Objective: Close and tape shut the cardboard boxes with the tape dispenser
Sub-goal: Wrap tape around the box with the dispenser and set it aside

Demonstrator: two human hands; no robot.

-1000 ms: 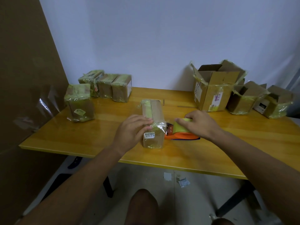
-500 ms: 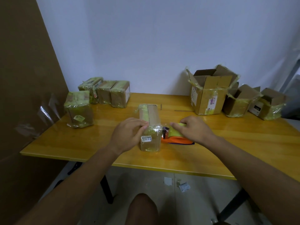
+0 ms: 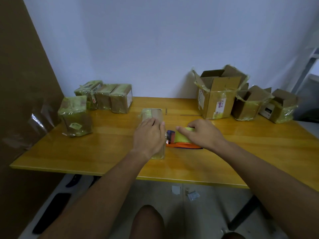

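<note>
Left hand [image 3: 149, 137]: laid flat, fingers straight, on the taped box [image 3: 154, 116] mid-table.
Right hand [image 3: 203, 133]: tape dispenser [image 3: 181, 141] gripped, just beside that box.
Open boxes [image 3: 217, 95]: back right corner, contents unseen.

Small cardboard box [image 3: 156, 113] mid-desk, flaps closed, wrapped in yellowish-clear tape, near end hidden under a hand. Orange tape dispenser [image 3: 181, 141] with yellow-green roll lies just right of it, touching or nearly so. Four taped boxes [image 3: 103, 99] back left. Three open boxes [image 3: 245, 99] back right, flaps up, tape remnants hanging from the edges.
</note>
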